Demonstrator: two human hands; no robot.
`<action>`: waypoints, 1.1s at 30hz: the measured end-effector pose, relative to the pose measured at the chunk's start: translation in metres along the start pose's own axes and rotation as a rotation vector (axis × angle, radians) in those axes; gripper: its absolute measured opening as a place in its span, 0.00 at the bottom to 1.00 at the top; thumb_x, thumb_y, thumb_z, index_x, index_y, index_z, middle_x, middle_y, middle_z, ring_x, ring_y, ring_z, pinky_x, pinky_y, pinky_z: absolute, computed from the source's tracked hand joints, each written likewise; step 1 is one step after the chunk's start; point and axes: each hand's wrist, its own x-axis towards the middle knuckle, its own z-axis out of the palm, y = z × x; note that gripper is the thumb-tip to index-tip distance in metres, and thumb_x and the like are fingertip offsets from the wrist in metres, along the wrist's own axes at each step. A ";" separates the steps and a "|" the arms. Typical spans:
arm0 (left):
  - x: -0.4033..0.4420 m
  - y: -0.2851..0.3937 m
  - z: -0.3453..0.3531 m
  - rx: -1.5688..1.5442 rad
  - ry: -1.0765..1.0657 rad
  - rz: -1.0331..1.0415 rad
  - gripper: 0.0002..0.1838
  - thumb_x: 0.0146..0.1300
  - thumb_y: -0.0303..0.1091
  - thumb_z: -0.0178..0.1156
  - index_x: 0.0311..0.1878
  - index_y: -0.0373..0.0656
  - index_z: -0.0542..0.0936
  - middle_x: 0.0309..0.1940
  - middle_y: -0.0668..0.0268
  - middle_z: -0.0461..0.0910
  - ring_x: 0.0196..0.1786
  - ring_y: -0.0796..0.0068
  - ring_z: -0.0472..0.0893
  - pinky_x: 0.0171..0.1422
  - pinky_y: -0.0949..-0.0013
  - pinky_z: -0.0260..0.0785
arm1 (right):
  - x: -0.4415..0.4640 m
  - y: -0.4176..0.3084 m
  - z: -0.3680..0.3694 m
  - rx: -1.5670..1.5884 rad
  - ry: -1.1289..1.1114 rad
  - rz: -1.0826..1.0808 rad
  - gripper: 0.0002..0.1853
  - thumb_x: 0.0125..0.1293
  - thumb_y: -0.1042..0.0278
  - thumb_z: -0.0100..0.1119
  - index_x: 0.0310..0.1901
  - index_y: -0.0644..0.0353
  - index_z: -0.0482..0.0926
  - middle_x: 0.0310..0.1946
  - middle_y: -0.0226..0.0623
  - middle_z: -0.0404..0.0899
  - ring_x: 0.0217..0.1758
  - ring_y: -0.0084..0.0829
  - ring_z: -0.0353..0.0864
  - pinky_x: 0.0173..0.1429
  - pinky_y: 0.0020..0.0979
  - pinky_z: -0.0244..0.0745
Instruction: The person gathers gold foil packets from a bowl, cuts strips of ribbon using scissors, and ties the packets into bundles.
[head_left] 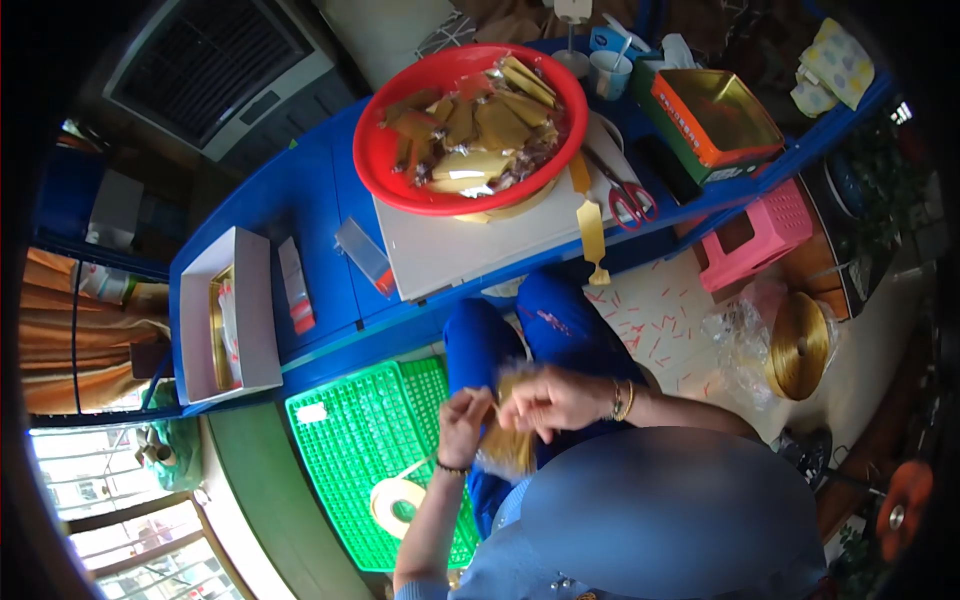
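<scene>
My left hand [462,428] is closed in a pinch above my lap. A pale, narrow tape strip [415,467] runs from a cream tape roll [383,510] up to this hand. My right hand [555,402] has its fingers bent together close to my left fingertips, and the small thing pinched there is too fine to make out. Under and beside both hands lies a gold bundle [508,450] in clear plastic, partly covered by the right hand. The tape roll rests on an upturned-looking green plastic basket [345,440] beside my left leg.
A red basin [370,170] of wrapped gold pieces stands on the blue table [330,180]. Near it are scissors [632,203], a gold strip [592,240], an orange-green box [690,120] and a white box [262,330]. On the right are a pink stool [765,235] and a gold ribbon roll [785,350].
</scene>
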 end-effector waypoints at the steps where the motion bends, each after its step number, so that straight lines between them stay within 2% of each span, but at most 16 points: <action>1: -0.010 -0.001 0.000 0.023 0.004 -0.008 0.13 0.66 0.32 0.58 0.24 0.40 0.79 0.19 0.73 0.75 0.23 0.86 0.70 0.28 0.78 0.60 | -0.005 0.004 0.005 0.117 -0.060 0.081 0.13 0.70 0.69 0.52 0.28 0.58 0.62 0.43 0.41 0.81 0.23 0.21 0.81 0.25 0.21 0.73; 3: -0.021 -0.010 -0.006 -0.024 -0.026 0.032 0.12 0.67 0.31 0.57 0.27 0.39 0.80 0.19 0.73 0.75 0.22 0.85 0.69 0.29 0.78 0.60 | -0.011 0.024 0.009 0.288 -0.116 0.106 0.10 0.72 0.65 0.49 0.32 0.58 0.66 0.44 0.40 0.80 0.23 0.21 0.80 0.25 0.21 0.73; 5: -0.024 -0.009 -0.010 -0.137 -0.093 0.098 0.12 0.68 0.32 0.55 0.29 0.38 0.81 0.19 0.71 0.75 0.22 0.84 0.70 0.29 0.78 0.61 | -0.010 0.037 0.013 0.376 -0.112 0.158 0.11 0.72 0.61 0.49 0.36 0.60 0.70 0.28 0.31 0.77 0.17 0.18 0.74 0.21 0.20 0.67; 6: -0.028 0.001 -0.008 -0.181 -0.121 0.121 0.13 0.69 0.32 0.54 0.30 0.37 0.81 0.19 0.71 0.75 0.22 0.84 0.70 0.29 0.78 0.61 | -0.008 0.042 0.014 0.338 -0.091 0.218 0.13 0.73 0.59 0.48 0.36 0.60 0.71 0.25 0.28 0.74 0.16 0.17 0.71 0.20 0.21 0.64; 8: -0.033 0.018 -0.005 -0.197 -0.188 0.022 0.14 0.70 0.34 0.52 0.32 0.37 0.82 0.20 0.69 0.76 0.22 0.83 0.70 0.29 0.77 0.62 | -0.006 0.033 0.017 0.300 -0.067 0.208 0.14 0.74 0.58 0.46 0.37 0.60 0.71 0.24 0.28 0.73 0.15 0.15 0.69 0.19 0.20 0.62; 10: -0.023 0.014 -0.008 -0.294 -0.318 0.073 0.18 0.73 0.38 0.47 0.35 0.37 0.81 0.21 0.67 0.78 0.21 0.83 0.71 0.27 0.78 0.63 | -0.006 0.031 0.018 0.209 -0.086 0.175 0.15 0.74 0.57 0.44 0.37 0.60 0.70 0.24 0.27 0.72 0.15 0.15 0.68 0.18 0.20 0.61; 11: -0.021 0.013 -0.007 -0.310 -0.309 0.013 0.18 0.73 0.40 0.47 0.33 0.38 0.80 0.21 0.65 0.78 0.21 0.82 0.70 0.26 0.78 0.62 | -0.006 0.030 0.021 0.184 -0.076 0.163 0.15 0.75 0.56 0.42 0.38 0.59 0.70 0.23 0.26 0.71 0.13 0.14 0.65 0.16 0.20 0.59; 12: -0.020 0.010 -0.005 -0.326 -0.299 -0.047 0.18 0.72 0.41 0.48 0.31 0.39 0.79 0.22 0.64 0.78 0.20 0.80 0.69 0.25 0.77 0.61 | -0.009 0.022 0.024 0.175 -0.053 0.199 0.16 0.75 0.55 0.43 0.35 0.58 0.70 0.23 0.25 0.70 0.17 0.14 0.65 0.21 0.21 0.61; 14: -0.021 0.010 0.003 -0.295 -0.182 -0.096 0.17 0.72 0.38 0.49 0.28 0.41 0.77 0.14 0.71 0.70 0.16 0.85 0.61 0.20 0.78 0.50 | -0.011 0.034 0.030 -0.043 0.064 0.111 0.17 0.74 0.55 0.43 0.31 0.57 0.69 0.22 0.24 0.67 0.23 0.15 0.64 0.28 0.23 0.63; 16: -0.023 -0.002 0.007 -0.352 -0.098 -0.063 0.16 0.71 0.38 0.50 0.28 0.42 0.77 0.13 0.73 0.66 0.14 0.86 0.58 0.19 0.77 0.45 | -0.020 0.027 0.042 -0.075 0.238 0.159 0.17 0.74 0.57 0.43 0.29 0.58 0.67 0.21 0.26 0.66 0.27 0.18 0.64 0.34 0.26 0.64; 22: -0.037 -0.028 0.012 -0.600 0.024 -0.100 0.17 0.71 0.40 0.51 0.27 0.42 0.76 0.11 0.77 0.60 0.13 0.86 0.54 0.18 0.76 0.42 | -0.044 0.032 0.060 -0.128 0.364 0.133 0.16 0.74 0.58 0.42 0.31 0.60 0.64 0.23 0.28 0.68 0.29 0.18 0.65 0.36 0.27 0.66; 27: -0.034 -0.049 0.003 -0.522 -0.005 -0.126 0.16 0.70 0.45 0.51 0.28 0.47 0.74 0.11 0.78 0.62 0.12 0.86 0.56 0.16 0.76 0.43 | -0.048 0.028 0.064 0.067 0.379 0.174 0.10 0.73 0.65 0.44 0.32 0.56 0.67 0.25 0.22 0.66 0.30 0.16 0.63 0.36 0.23 0.65; 28: -0.034 -0.042 0.002 -0.467 -0.047 -0.052 0.16 0.71 0.45 0.50 0.28 0.47 0.74 0.12 0.77 0.64 0.14 0.86 0.59 0.17 0.78 0.47 | -0.045 0.033 0.061 0.103 0.346 0.164 0.10 0.73 0.65 0.43 0.33 0.57 0.67 0.25 0.22 0.67 0.30 0.16 0.64 0.36 0.23 0.65; 30: -0.040 -0.029 0.005 -0.404 0.029 -0.100 0.15 0.71 0.43 0.51 0.31 0.44 0.77 0.15 0.74 0.72 0.16 0.85 0.66 0.21 0.80 0.56 | -0.042 0.041 0.058 0.003 0.345 0.151 0.13 0.74 0.64 0.44 0.30 0.57 0.68 0.24 0.24 0.67 0.29 0.16 0.65 0.36 0.23 0.66; 32: -0.045 -0.034 -0.007 -0.419 -0.030 -0.066 0.14 0.70 0.42 0.52 0.41 0.40 0.79 0.28 0.66 0.81 0.25 0.82 0.75 0.32 0.80 0.67 | -0.039 0.048 0.056 -0.065 0.377 0.096 0.15 0.74 0.61 0.44 0.28 0.58 0.68 0.20 0.25 0.67 0.25 0.16 0.64 0.31 0.24 0.64; 33: -0.041 -0.045 -0.011 -0.472 -0.148 0.130 0.23 0.67 0.46 0.57 0.55 0.37 0.75 0.44 0.60 0.81 0.38 0.78 0.78 0.44 0.75 0.71 | -0.038 0.036 0.053 -0.019 0.361 0.163 0.16 0.73 0.61 0.45 0.28 0.58 0.68 0.19 0.24 0.66 0.23 0.16 0.62 0.28 0.24 0.61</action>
